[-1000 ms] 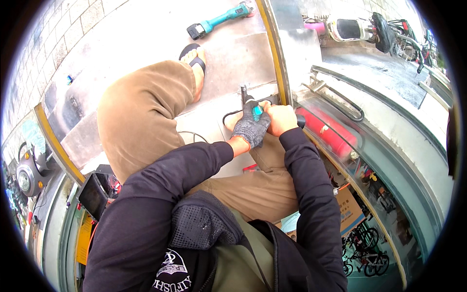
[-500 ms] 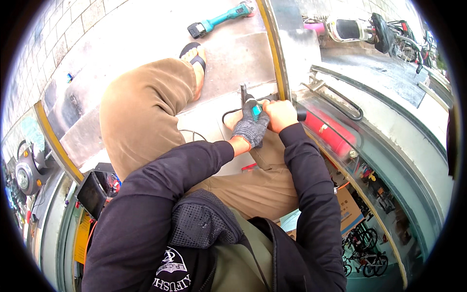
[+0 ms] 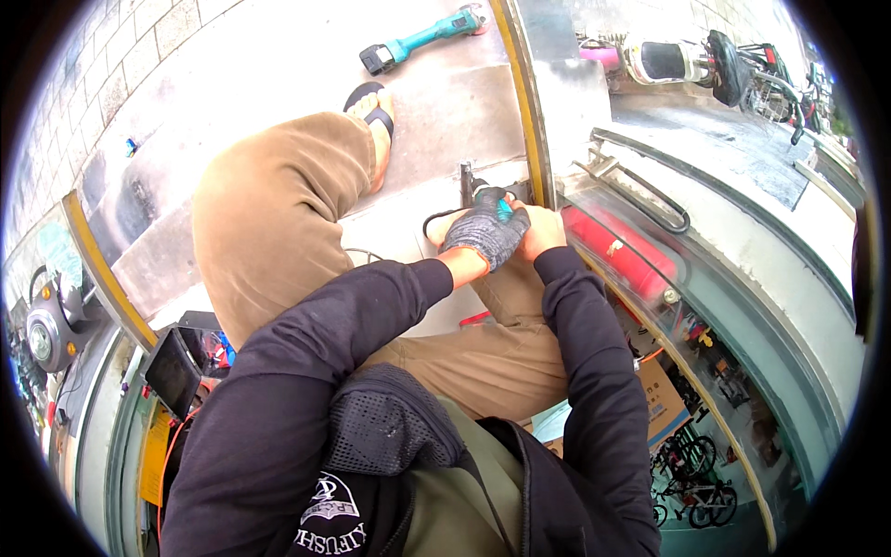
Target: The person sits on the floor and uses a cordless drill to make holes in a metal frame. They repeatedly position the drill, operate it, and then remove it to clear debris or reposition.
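My left hand [image 3: 486, 236], in a grey work glove, is closed around a teal and black tool [image 3: 504, 211]; most of it is covered, so I cannot make out its kind. Bare and curled, my right hand [image 3: 544, 230] presses against the glove's right side at the same tool. What its fingers grip is hidden. Just beyond the glove a dark metal piece [image 3: 466, 181] stands at the door sill, close to the yellow-edged door frame [image 3: 531, 111]. A black cable loop [image 3: 431, 223] lies left of it.
A teal cordless angle grinder [image 3: 422, 39] lies on the stone step beyond my sandalled foot [image 3: 376, 107]. Right of my hands, a red cylinder [image 3: 622, 251] sits behind a glass panel with a black handle [image 3: 650, 190]. An open black case [image 3: 176, 367] stands at left.
My gloved left hand has rolled over and shifted slightly right, covering more of the teal tool. My right hand has moved slightly down, and the black end beside it no longer shows.
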Tool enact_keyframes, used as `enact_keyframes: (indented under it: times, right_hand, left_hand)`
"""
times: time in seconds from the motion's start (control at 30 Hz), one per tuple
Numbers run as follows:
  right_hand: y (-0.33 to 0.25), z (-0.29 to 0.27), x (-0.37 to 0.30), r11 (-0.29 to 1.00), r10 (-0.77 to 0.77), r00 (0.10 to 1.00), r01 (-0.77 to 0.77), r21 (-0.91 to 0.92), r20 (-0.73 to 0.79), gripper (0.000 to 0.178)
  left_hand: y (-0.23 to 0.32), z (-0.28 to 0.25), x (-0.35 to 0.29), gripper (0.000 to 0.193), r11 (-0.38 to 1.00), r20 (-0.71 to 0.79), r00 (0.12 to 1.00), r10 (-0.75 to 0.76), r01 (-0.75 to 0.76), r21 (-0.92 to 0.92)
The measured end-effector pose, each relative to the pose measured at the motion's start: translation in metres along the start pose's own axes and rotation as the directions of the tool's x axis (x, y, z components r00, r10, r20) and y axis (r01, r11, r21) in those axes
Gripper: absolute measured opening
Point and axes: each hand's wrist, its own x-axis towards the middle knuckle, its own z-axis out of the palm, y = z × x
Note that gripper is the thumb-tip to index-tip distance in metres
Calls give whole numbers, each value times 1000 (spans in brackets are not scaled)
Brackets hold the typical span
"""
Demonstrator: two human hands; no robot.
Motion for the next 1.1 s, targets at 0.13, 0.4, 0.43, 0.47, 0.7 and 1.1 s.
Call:
enact_keyframes:
  times: [0.13, 0.4, 0.43, 0.47, 0.7, 1.1]
  right_hand:
    - [-3, 3, -3, 996, 84, 994, -86, 22, 71, 44]
    - [-11, -11, -3, 996, 37, 999, -38, 85, 11, 57]
    - [-13, -4, -4, 994, 44, 999, -41, 98, -27, 51]
    - [-12, 0, -6, 993, 52, 997, -44, 112, -65, 46]
    - [-8, 3, -2, 999, 28, 1000, -28, 28, -13, 41]
    - [3, 14, -2, 999, 37, 999, -37, 31, 13, 32]
  left_hand:
    - [-11, 9, 9, 62, 985, -105, 984, 142, -131, 110]
    - [2, -4, -10, 61, 995, -55, 994, 97, -97, 1]
    - [3, -4, -11, 61, 993, -69, 990, 121, -121, 5]
    - [2, -4, -11, 61, 994, -63, 992, 110, -110, 0]
    - [-12, 4, -2, 56, 994, -93, 991, 100, -104, -39]
    - [-16, 15, 5, 62, 988, -107, 987, 119, -128, -84]
